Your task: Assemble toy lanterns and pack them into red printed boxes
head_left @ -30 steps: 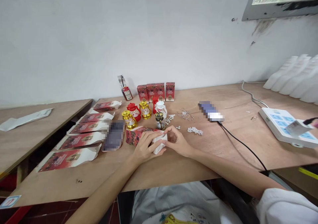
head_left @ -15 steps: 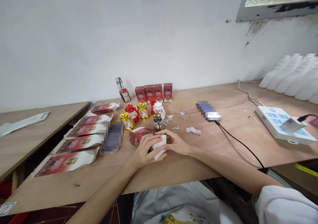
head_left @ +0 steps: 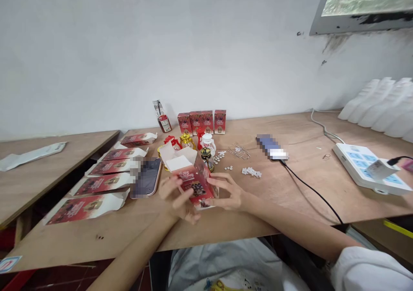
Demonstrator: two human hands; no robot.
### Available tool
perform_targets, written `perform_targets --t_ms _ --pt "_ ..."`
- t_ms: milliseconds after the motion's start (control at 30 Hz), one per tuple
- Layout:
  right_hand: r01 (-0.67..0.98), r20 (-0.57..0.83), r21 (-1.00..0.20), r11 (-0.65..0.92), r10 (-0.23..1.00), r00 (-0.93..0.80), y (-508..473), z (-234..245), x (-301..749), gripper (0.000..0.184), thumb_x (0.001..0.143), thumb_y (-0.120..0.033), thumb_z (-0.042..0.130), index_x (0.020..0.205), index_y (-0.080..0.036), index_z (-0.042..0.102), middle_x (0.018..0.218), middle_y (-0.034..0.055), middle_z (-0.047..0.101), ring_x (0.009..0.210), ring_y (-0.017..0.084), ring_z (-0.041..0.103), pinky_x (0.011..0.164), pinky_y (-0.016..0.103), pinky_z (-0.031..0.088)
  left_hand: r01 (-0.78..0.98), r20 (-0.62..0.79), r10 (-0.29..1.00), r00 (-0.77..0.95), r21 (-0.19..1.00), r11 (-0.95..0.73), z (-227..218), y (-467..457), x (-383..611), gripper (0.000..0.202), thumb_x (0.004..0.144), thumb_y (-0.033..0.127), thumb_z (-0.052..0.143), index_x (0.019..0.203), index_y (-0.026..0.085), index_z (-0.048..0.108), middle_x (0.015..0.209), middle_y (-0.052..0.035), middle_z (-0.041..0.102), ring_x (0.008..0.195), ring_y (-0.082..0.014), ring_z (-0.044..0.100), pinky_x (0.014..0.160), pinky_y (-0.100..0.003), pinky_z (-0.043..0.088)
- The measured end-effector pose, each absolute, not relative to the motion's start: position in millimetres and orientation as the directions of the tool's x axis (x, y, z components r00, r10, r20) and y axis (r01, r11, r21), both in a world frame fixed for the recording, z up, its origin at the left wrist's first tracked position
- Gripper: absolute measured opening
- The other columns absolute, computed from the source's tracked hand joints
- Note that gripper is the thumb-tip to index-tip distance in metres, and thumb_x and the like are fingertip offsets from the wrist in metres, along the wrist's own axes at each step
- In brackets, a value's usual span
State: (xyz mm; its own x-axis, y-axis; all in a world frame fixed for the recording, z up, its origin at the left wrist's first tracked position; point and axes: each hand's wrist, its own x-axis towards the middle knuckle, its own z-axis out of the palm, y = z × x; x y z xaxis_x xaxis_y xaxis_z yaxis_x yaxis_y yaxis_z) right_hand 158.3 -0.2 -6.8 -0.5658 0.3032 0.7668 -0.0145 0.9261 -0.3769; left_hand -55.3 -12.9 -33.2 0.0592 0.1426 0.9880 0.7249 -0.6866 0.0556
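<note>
A small red printed cardboard box (head_left: 198, 183) stands upright between my hands, its white top flaps open. My right hand (head_left: 229, 192) grips its right side, fingers above and thumb below. At the left and front of the box is my left hand (head_left: 179, 198), its blurred fingers curved against the printed face. Just behind stand small toy lanterns: a dark bronze one (head_left: 206, 156), a white one (head_left: 208, 142), a gold one (head_left: 186, 140) and red ones (head_left: 172, 142). The raised flaps partly cover some of these. The inside of the box is hidden from me.
Flattened red boxes (head_left: 103, 183) lie in a column at left, beside a phone (head_left: 146, 178). Closed boxes (head_left: 220, 122) stand near the wall. Button cells (head_left: 219, 156), metal wire pieces (head_left: 239, 151) and white plastic parts (head_left: 251, 172) lie rightward, then a cabled phone (head_left: 271, 147) and power strip (head_left: 368, 166).
The box has turned from lying tilted to upright, with its open flaps now facing up and its printed face toward me. My left hand has shifted slightly left and lower.
</note>
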Motion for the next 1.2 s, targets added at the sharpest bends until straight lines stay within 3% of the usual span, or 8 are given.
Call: perform_targets --t_ms 67,167,300,400,567,767,967,1200 --pt "0.054 0.741 -0.383 0.922 0.342 -0.579 4.8 -9.1 159.4 0.024 0.079 -0.021 0.066 0.095 -0.038 0.068 0.116 0.0041 0.063 0.118 0.024 0.051 0.096 0.053 0.046 0.759 0.994 0.004 -0.11 0.087 -0.645 -13.1 -11.4 -52.2 0.07 0.07 0.076 0.039 0.126 0.034 0.041 0.118 -0.0094 0.038 0.118 -0.0363 0.038 0.094 -0.059 0.034" --pt "0.096 0.709 -0.404 0.91 0.378 -0.595 8.8 -10.8 156.4 0.025 0.08 -0.021 0.066 0.096 -0.04 0.068 0.111 0.0023 0.066 0.113 0.024 0.053 0.096 0.053 0.046 0.662 0.964 0.225 -0.142 0.262 -0.703 8.3 -12.2 -47.7 0.084 0.07 0.075 0.046 0.135 0.023 0.032 0.125 -0.0125 0.036 0.123 -0.0363 0.038 0.093 -0.05 0.041" --pt "0.004 0.677 -0.139 0.99 0.098 -0.729 4.0 -14.7 150.4 0.029 0.082 -0.032 0.063 0.109 -0.039 0.063 0.118 0.0025 0.063 0.103 0.021 0.059 0.088 0.043 0.052 0.541 0.848 0.529 -0.042 0.464 -0.701 10.7 -17.5 -47.4 0.087 0.074 0.053 0.062 0.141 0.02 0.017 0.122 -0.0143 0.044 0.112 -0.0271 0.051 0.09 -0.04 0.048" --pt "-0.015 0.785 0.048 0.999 -0.047 -0.618 4.3 -14.7 148.8 0.036 0.084 -0.03 0.058 0.12 -0.033 0.054 0.124 0.0074 0.058 0.103 0.02 0.059 0.085 0.038 0.053 0.576 0.838 0.545 0.009 0.442 -0.688 6.5 -19.4 -53.7 0.081 0.075 0.035 0.065 0.14 0.024 0.017 0.116 -0.0114 0.049 0.104 -0.0221 0.056 0.085 -0.037 0.051" --pt "0.209 0.843 -0.359 0.91 0.412 -0.346 36.4 15.5 149.1 0.04 0.087 -0.014 0.044 0.126 -0.024 0.045 0.125 0.0122 0.053 0.119 0.022 0.049 0.099 0.045 0.04 0.627 0.856 0.515 0.041 0.379 -0.68 4.3 -14.8 -65.8 0.064 0.075 0.029 0.063 0.131 0.023 0.032 0.117 -0.0106 0.049 0.106 -0.022 0.055 0.081 -0.033 0.053" --pt "0.066 0.4 -0.761 0.646 0.547 -0.736 80.9 53.8 149.4 0.068 0.077 -0.036 0.064 0.136 -0.028 0.033 0.137 0.0108 0.043 0.126 0.024 0.041 0.103 0.046 0.034 0.593 0.831 0.548 -0.099 0.491 -0.638 -2.6 -5.7 -69.4 0.059 0.073 0.03 0.064 0.121 0.023 0.03 0.114 -0.0088 0.043 0.103 -0.0203 0.054 0.086 -0.037 0.049" --pt "0.23 0.29 -0.759 0.609 0.632 -0.718 75.2 49.1 147.9 0.075 0.066 -0.037 0.075 0.132 -0.024 0.042 0.128 0.0101 0.052 0.115 0.026 0.049 0.097 0.042 0.038 0.652 0.793 0.601 -0.102 0.509 -0.561 -15.2 -5.4 -69.4 0.072 0.067 0.035 0.069 0.122 0.02 0.025 0.121 -0.0124 0.039 0.113 -0.0263 0.048 0.097 -0.046 0.042" --pt "0.281 0.278 -0.754 0.594 0.676 -0.682 62.3 41.0 160.5 0.05 0.067 -0.039 0.072 0.11 -0.02 0.055 0.104 0.0038 0.063 0.096 0.021 0.057 0.089 0.038 0.043 0.591 0.789 0.612 -0.054 0.519 -0.617 -20.0 -4.4 -52.3 0.075 0.067 0.034 0.071 0.124 0.025 0.023 0.127 -0.0145 0.035 0.108 -0.0276 0.055 0.074 -0.04 0.057"
